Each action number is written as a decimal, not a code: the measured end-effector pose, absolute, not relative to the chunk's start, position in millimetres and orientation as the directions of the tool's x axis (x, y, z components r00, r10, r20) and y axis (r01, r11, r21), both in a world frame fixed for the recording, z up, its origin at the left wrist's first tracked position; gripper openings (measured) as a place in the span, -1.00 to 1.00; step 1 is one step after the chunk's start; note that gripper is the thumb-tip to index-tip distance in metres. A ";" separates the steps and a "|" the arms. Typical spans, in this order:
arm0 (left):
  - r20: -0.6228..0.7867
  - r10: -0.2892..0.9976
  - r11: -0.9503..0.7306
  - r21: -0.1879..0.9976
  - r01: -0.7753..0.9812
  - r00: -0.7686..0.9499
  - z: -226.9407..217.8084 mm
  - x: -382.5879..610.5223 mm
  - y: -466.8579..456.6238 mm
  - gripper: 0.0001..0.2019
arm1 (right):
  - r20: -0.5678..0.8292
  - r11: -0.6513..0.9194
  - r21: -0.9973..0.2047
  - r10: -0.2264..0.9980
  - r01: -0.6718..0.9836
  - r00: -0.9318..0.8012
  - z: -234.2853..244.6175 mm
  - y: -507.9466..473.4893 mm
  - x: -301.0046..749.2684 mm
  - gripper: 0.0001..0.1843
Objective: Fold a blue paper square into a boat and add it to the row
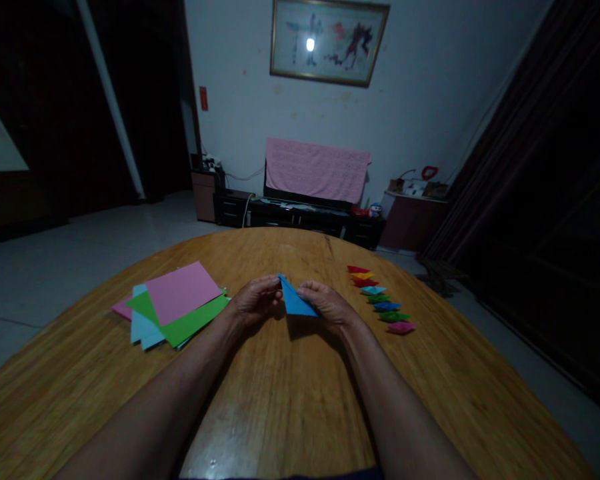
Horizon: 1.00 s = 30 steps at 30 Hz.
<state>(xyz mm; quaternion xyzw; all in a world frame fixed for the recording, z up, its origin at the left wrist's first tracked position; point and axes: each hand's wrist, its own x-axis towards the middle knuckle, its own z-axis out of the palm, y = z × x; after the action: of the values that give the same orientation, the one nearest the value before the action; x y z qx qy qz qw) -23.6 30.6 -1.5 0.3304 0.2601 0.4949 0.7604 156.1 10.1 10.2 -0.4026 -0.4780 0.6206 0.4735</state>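
Observation:
A blue sheet of paper [296, 303], folded into a triangle, is held between my two hands just above the table. My left hand [257, 298] pinches its upper left corner between thumb and fingers. On the other side, my right hand [327, 303] grips the right edge, thumb on top. The fingers of my right hand behind the paper are partly hidden. To the right, a row of small folded paper boats [380, 301] in several colours lies on the table. Left of my hands is a loose stack of coloured paper sheets [183, 293], pink on top, with green and light blue beneath.
The round wooden table [275, 400] spreads under both forearms. Beyond its far edge stand a low black cabinet [280, 215] and a screen covered by a pink cloth [317, 170]. A side cabinet [410, 220] is at the back right. A framed picture [329, 41] hangs on the wall.

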 end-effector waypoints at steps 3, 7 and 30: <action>-0.110 0.929 0.311 0.751 -0.582 0.354 0.1 -23.2 30.9 -0.94 | -0.036 -0.069 -0.984 0.979 -0.165 -0.198 9.5 10.6 156.1 -0.67; -0.116 0.934 0.303 0.757 -0.579 0.337 1.5 -22.5 30.2 -0.93 | -0.069 -0.102 -0.981 0.979 -0.167 -0.194 7.3 11.5 156.1 -0.67; -0.047 0.939 0.226 0.830 -0.511 0.340 -2.4 -19.6 31.8 -0.84 | -0.124 -0.207 -0.964 0.906 -0.167 -0.405 4.7 12.1 158.2 -0.71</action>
<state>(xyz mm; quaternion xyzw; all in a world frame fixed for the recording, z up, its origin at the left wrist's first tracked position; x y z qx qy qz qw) -19.6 31.8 -2.4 0.3733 0.2872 0.4977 0.7283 158.2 12.1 4.7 -0.3764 -0.4905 0.6797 0.3947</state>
